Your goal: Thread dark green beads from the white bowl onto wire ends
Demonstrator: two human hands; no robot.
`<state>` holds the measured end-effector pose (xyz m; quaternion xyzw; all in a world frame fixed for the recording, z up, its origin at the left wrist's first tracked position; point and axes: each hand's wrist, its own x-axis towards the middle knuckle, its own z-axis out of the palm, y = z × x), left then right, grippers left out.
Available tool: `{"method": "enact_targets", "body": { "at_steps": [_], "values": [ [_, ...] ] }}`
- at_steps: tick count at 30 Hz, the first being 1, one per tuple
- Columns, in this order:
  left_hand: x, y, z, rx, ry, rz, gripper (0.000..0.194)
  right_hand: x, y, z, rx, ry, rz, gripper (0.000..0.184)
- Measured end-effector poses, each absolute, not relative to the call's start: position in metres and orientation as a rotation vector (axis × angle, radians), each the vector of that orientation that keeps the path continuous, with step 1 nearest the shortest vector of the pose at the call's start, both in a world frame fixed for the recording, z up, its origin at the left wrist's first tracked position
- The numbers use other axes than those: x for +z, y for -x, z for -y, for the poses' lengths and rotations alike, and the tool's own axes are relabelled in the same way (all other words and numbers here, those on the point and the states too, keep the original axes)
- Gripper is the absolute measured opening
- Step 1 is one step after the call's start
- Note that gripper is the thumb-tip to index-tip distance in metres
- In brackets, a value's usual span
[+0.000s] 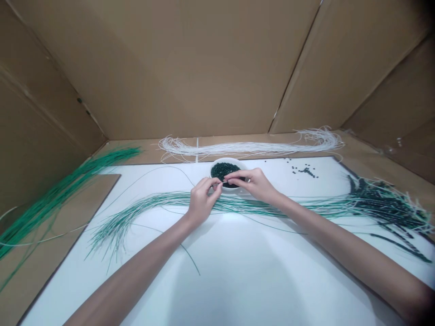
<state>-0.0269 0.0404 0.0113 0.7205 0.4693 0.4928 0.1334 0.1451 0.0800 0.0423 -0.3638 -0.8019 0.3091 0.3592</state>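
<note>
Over a white bowl of small dark green beads, my two hands meet almost fingertip to fingertip. My left hand pinches a thin white cord, whose short end pokes out to the right. Thumb and fingers of my right hand are closed at that end; whatever small thing sits between them is too small to make out. Beneath both wrists runs a bundle of thin green and white strands. Its right end carries dark beaded lengths.
Behind the bowl lies a bundle of white cords. Loose dark beads are scattered right of the bowl on the white board. Green strands lie at the left. Cardboard walls enclose the back and sides.
</note>
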Motion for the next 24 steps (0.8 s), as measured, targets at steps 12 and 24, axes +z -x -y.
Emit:
{"method": "enact_targets", "body": {
  "at_steps": [12, 24],
  "values": [
    [0.012, 0.026, -0.039, 1.475, -2.057, -1.356, 0.01, 0.044, -0.141, -0.076, 1.077, 0.972, 1.816, 0.02],
    [0.01, 0.025, -0.038, 1.537, -2.06, -1.327, 0.01, 0.055, -0.127, -0.062, 1.278, 1.059, 1.424, 0.023]
  ]
}}
